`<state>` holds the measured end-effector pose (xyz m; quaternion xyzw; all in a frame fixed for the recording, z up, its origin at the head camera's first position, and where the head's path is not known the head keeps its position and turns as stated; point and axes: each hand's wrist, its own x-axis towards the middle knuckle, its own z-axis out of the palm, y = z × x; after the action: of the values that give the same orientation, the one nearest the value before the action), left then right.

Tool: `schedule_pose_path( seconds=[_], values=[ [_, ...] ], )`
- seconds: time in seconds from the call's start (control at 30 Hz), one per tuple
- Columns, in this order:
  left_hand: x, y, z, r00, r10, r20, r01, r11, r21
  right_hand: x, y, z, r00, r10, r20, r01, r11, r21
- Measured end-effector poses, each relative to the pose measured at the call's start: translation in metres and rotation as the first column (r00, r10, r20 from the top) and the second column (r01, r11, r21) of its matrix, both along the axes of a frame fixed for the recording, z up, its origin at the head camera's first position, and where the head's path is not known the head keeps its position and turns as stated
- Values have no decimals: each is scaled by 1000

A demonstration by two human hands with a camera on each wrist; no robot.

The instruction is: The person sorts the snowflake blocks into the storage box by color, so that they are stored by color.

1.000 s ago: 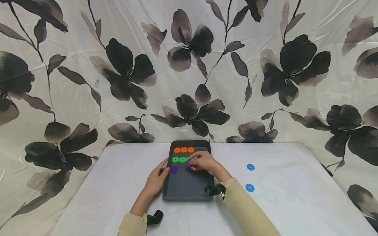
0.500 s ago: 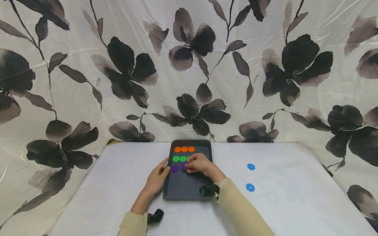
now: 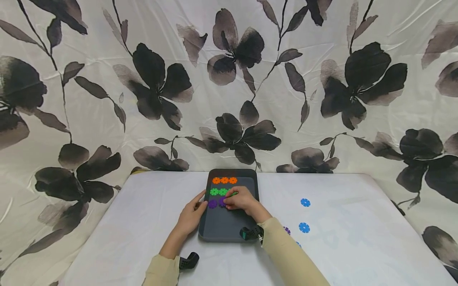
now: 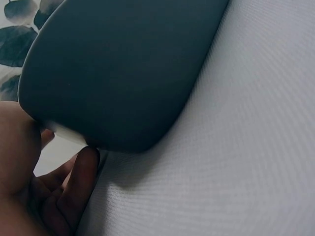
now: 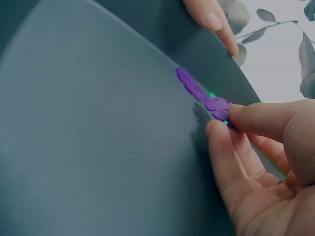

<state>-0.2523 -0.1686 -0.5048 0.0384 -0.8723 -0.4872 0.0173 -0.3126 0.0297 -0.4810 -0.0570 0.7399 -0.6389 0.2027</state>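
Observation:
A dark grey tray (image 3: 229, 234) stands on the white table. My left hand (image 3: 192, 216) grips its left side, thumb at the rim; in the left wrist view fingers (image 4: 81, 177) curl by the tray's edge. Over the tray, my right hand (image 3: 247, 200) pinches a purple flower-shaped disc (image 5: 216, 105) between thumb and fingertips. That disc is right beside another purple disc (image 3: 212, 204) at the tray's left; whether they are joined I cannot tell. Farther up are a green row of discs (image 3: 218, 192), partly hidden by my right hand, and an orange row (image 3: 224, 180).
Two blue discs (image 3: 305, 202) lie on the table right of the tray. Near my right sleeve, a purple disc (image 3: 287, 230) and a further blue disc (image 3: 298, 244) are partly covered. A flower-print cloth (image 3: 229, 87) hangs behind the table.
My right hand has moved left with the pinched purple disc, up to the other purple one. Its sleeve has shifted, exposing parts of a purple and a blue disc. The left hand keeps its grip.

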Motion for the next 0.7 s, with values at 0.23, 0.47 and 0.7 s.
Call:
schedule_pose_path(
  seconds=[0.23, 0.47, 0.7],
  values=[
    [1, -1, 0, 1000, 0, -8, 0, 1000, -4, 1, -1, 0, 999, -27, -17, 27, 1000, 7],
    [0, -1, 0, 1000, 0, 2, 0, 1000, -1, 3, -2, 1, 999, -34, -34, 35, 999, 3],
    [0, -1, -1, 1000, 6, -2, -6, 1000, 7, 3, -4, 1, 998, -46, -37, 47, 998, 36]
  ],
)
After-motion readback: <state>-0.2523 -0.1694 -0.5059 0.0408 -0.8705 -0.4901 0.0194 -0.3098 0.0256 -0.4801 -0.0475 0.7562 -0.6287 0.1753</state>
